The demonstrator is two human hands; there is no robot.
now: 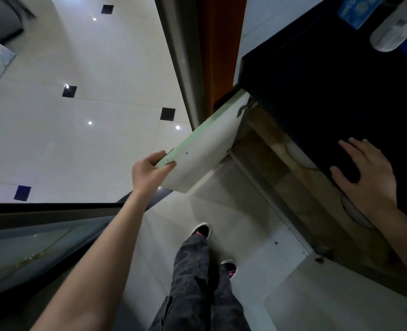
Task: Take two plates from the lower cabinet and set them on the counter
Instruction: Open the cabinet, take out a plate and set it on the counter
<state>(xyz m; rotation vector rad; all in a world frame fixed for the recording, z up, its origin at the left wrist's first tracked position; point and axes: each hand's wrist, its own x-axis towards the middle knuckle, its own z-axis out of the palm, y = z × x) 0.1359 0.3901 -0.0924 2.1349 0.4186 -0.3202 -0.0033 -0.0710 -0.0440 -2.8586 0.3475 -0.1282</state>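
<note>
My left hand (149, 172) grips the free edge of the white lower cabinet door (204, 151), which stands swung out from the cabinet. My right hand (367, 175) lies flat, fingers spread, on the front edge of the black counter (329, 80). Under the counter's lip the open cabinet shows a wooden shelf (290, 187). Two pale round rims of plates (298, 155) peek out there, one above my right hand and another (355, 213) below my wrist. Most of each plate is hidden by the counter.
A second white door panel (257, 223) hangs open below the first. My legs and black shoes (201, 231) stand on the tiled floor. A blue box (355, 9) and a clear plastic container (396, 29) sit at the counter's far end. A glass panel (30, 254) is at my left.
</note>
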